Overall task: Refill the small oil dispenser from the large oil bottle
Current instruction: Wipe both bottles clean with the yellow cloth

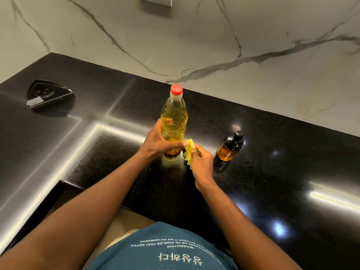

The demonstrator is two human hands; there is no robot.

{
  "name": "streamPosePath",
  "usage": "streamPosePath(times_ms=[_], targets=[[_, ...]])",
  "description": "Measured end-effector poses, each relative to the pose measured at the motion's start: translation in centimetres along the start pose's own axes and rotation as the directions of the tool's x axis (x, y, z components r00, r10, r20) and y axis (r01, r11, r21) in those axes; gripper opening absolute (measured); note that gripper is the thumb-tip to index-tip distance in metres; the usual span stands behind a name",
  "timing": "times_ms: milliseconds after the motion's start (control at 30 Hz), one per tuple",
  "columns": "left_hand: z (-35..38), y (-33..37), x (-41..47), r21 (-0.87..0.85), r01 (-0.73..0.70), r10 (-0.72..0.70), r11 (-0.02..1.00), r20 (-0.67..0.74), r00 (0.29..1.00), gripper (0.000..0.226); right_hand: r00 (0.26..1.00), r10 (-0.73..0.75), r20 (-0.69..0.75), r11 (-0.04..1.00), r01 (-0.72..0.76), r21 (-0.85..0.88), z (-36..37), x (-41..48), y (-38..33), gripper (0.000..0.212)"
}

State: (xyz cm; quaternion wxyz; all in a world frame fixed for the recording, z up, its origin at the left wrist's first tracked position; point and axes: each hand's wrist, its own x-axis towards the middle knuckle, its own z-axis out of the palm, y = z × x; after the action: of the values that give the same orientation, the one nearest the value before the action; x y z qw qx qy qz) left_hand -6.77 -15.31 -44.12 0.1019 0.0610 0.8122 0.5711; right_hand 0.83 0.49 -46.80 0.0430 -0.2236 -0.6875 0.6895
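Observation:
The large oil bottle (174, 115), clear plastic with yellow oil and a red cap, stands upright on the black counter (272, 162). My left hand (159, 142) is wrapped around its lower body. My right hand (200, 159) pinches a crumpled yellow cloth (189, 151) right beside the bottle's base, touching my left fingertips. The small oil dispenser (230, 146), amber glass with a black pump top, stands upright to the right of my right hand, apart from both hands.
A black triangular object (49, 96) lies at the far left of the counter. A white marble wall (214, 36) rises behind the counter. The counter's front edge (126, 203) runs just before my body.

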Motion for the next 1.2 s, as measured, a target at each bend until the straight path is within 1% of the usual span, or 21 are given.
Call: streamPosePath(times_ms=[67, 100, 167, 233, 333, 400, 467, 533, 567, 633, 667, 733, 800, 867, 967, 1033, 1133, 1200], targets=[[0.2, -0.3, 0.2, 0.005, -0.02, 0.02, 1.0, -0.019, 1.0, 0.099, 1.0, -0.002, 0.02, 1.0, 0.001, 0.001, 0.6, 0.1, 0.3, 0.023], [0.2, -0.2, 0.2, -0.005, -0.027, 0.027, 1.0, -0.036, 0.999, 0.095, 0.999, -0.003, 0.054, 1.0, 0.003, 0.003, 0.9, -0.1, 0.3, 0.027], [0.4, 0.2, -0.1, -0.028, -0.031, 0.029, 0.999, -0.094, 0.995, 0.087, 0.991, -0.022, 0.129, 1.0, 0.025, -0.015, 1.6, -1.1, -0.1, 0.041], [0.4, 1.2, -0.7, -0.037, -0.039, 0.032, 0.999, -0.171, 0.985, 0.082, 0.983, -0.065, 0.171, 0.996, 0.076, -0.056, 2.3, -2.4, -0.8, 0.059], [0.4, 3.0, -1.8, -0.084, -0.044, 0.022, 0.996, -0.245, 0.969, 0.079, 0.978, -0.135, 0.16, 0.986, 0.149, -0.075, 3.1, -2.6, -2.2, 0.073], [0.2, 4.2, -2.3, -0.123, -0.068, 0.036, 0.99, -0.248, 0.968, 0.076, 0.984, -0.124, 0.126, 0.987, 0.136, -0.09, 3.3, -1.3, -3.3, 0.081], [0.0, 4.9, -2.6, -0.164, -0.087, 0.044, 0.983, -0.249, 0.967, 0.07, 0.987, -0.047, 0.156, 0.997, 0.057, -0.06, 2.9, 0.5, -4.7, 0.091], [-0.3, 5.6, -2.8, -0.177, -0.091, 0.041, 0.98, -0.267, 0.963, 0.067, 0.974, 0.063, 0.219, 0.994, -0.08, 0.073, 2.6, 1.7, -6.2, 0.095], [-0.5, 5.9, -2.8, -0.176, -0.101, 0.051, 0.979, -0.267, 0.962, 0.068, 0.957, 0.129, 0.259, 0.974, -0.172, 0.148, 2.4, 2.0, -6.9, 0.096], [-0.6, 6.3, -2.8, -0.183, -0.121, 0.071, 0.976, -0.258, 0.963, 0.068, 0.913, 0.219, 0.345, 0.892, -0.331, 0.307, 2.0, 2.4, -7.2, 0.099], [-0.6, 6.4, -2.8, -0.187, -0.128, 0.076, 0.974, -0.262, 0.962, 0.067, 0.889, 0.252, 0.382, 0.833, -0.401, 0.382, 1.9, 2.5, -7.1, 0.1], [-0.6, 6.6, -2.8, -0.202, -0.143, 0.081, 0.969, -0.29, 0.954, 0.066, 0.853, 0.288, 0.435, 0.71, -0.495, 0.501, 2.2, 2.0, -6.9, 0.1], [-0.7, 6.5, -2.8, -0.197, -0.161, 0.092, 0.967, -0.32, 0.943, 0.067, 0.838, 0.303, 0.454, 0.635, -0.533, 0.56, 2.9, 1.4, -6.4, 0.098], [-1.0, 6.5, -2.6, -0.155, -0.175, 0.115, 0.972, -0.334, 0.936, 0.069, 0.827, 0.314, 0.466, 0.607, -0.552, 0.572, 3.4, 0.8, -6.3, 0.097], [-1.7, 6.5, -2.1, -0.119, -0.187, 0.137, 0.975, -0.338, 0.931, 0.071, 0.82, 0.345, 0.456, 0.631, -0.562, 0.534, 3.3, -0.2, -6.7, 0.1], [-2.2, 6.6, -1.9, -0.109, -0.19, 0.142, 0.976, -0.344, 0.928, 0.07, 0.832, 0.338, 0.441, 0.657, -0.544, 0.522, 2.8, -0.4, -6.9, 0.1], [-2.7, 6.6, -1.7, -0.131, -0.185, 0.129, 0.974, -0.352, 0.927, 0.064, 0.854, 0.32, 0.411, 0.672, -0.51, 0.537, 1.9, -0.4, -7.0, 0.095], [-2.7, 6.8, -1.8, -0.134, -0.182, 0.128, 0.974, -0.34, 0.932, 0.065, 0.868, 0.315, 0.384, 0.661, -0.491, 0.568, 1.8, -0.2, -7.1, 0.092]])
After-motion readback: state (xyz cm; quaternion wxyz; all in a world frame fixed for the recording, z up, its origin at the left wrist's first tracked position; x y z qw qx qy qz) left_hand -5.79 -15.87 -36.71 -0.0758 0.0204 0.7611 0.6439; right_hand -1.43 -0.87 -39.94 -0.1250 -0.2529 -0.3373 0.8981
